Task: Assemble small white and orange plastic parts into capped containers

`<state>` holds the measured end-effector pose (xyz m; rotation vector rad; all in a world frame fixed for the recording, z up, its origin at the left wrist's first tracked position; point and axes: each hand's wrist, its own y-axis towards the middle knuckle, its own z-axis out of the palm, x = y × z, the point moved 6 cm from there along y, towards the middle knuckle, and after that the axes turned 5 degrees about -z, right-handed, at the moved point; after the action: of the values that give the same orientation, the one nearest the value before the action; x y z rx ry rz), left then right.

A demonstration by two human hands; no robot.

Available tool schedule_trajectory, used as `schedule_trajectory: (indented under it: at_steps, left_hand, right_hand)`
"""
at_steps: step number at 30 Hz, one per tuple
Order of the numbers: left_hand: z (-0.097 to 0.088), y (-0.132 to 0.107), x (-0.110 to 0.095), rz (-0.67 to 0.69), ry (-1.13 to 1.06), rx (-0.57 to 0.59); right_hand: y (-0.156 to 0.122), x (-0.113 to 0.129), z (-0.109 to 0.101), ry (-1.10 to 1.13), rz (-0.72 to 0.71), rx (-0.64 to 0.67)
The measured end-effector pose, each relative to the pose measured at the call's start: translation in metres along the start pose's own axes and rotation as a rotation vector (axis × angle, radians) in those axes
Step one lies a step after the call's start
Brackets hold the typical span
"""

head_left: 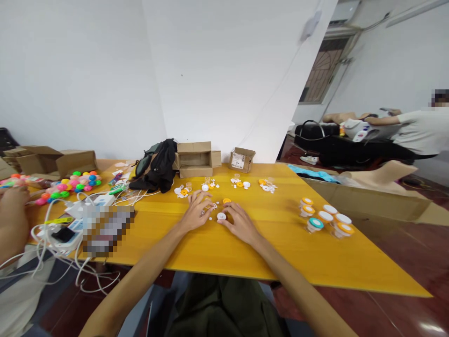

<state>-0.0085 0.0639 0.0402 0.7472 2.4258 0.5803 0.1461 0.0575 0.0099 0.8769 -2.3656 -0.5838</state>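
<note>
My right hand (242,224) grips a small round white plastic part (221,216) between thumb and fingers, low over the table. To its left is my left hand (195,211), its fingers apart and curved above small white pieces (214,206); none is plainly held. A yellow ring-shaped part (227,201) lies just beyond my right fingers. Farther back are small groups of white and yellow parts (268,186) with clear cups. On the right stand several clear jar-like pieces with white, orange and teal tops (316,223).
A black bag (157,168) and open cardboard boxes (195,160) stand along the wall. Cables and a power strip (75,234) crowd the left side. Another person's arm (12,220) rests near colourful beads (72,184). The table's right edge (368,238) borders open floor.
</note>
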Motion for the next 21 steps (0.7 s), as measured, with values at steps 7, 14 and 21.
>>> schedule_trajectory:
  at_steps: [7, 14, 21]
  left_hand:
    - [0.008, -0.005, -0.013, 0.124, 0.015, 0.124]
    - [0.0, -0.003, -0.006, 0.043, 0.012, 0.07]
    - [-0.012, -0.002, 0.013, -0.061, 0.013, -0.002]
  right_hand:
    - [-0.003, -0.001, 0.002, -0.025, 0.006, 0.006]
    - [-0.006, -0.005, 0.001, -0.042, 0.029, -0.001]
    - [-0.009, -0.007, -0.002, -0.057, 0.024, -0.021]
